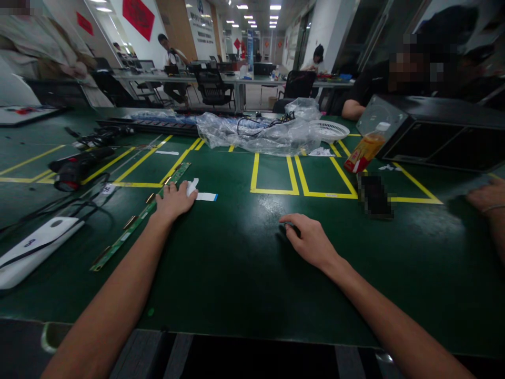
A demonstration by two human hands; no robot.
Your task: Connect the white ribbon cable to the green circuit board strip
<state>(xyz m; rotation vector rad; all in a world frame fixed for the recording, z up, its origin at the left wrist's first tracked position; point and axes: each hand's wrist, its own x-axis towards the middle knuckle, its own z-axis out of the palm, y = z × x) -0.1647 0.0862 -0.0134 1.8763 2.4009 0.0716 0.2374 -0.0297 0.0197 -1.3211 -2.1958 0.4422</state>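
My left hand [173, 200] lies with its fingers spread at the upper part of a long, narrow green circuit board [136, 223]. By its thumb is a white flat ribbon cable [207, 197] with a blue end. Part of the cable and of the board is hidden under the hand. The board lies slanted on the green table, with several gold-coloured tabs along its left edge. To the right, my right hand [310, 239] rests low over the bare tabletop, thumb and index finger apart, other fingers curled, nothing visible in it.
A white device [39, 247] with a black cable lies at left, near a black handheld tool [74, 168]. Clear plastic wrap [260, 134] and a white basket [329, 130] are behind. At right stand a drink bottle [365, 150], a phone [374, 195] and a black case [442, 131]; another person's hand [489, 195] shows there.
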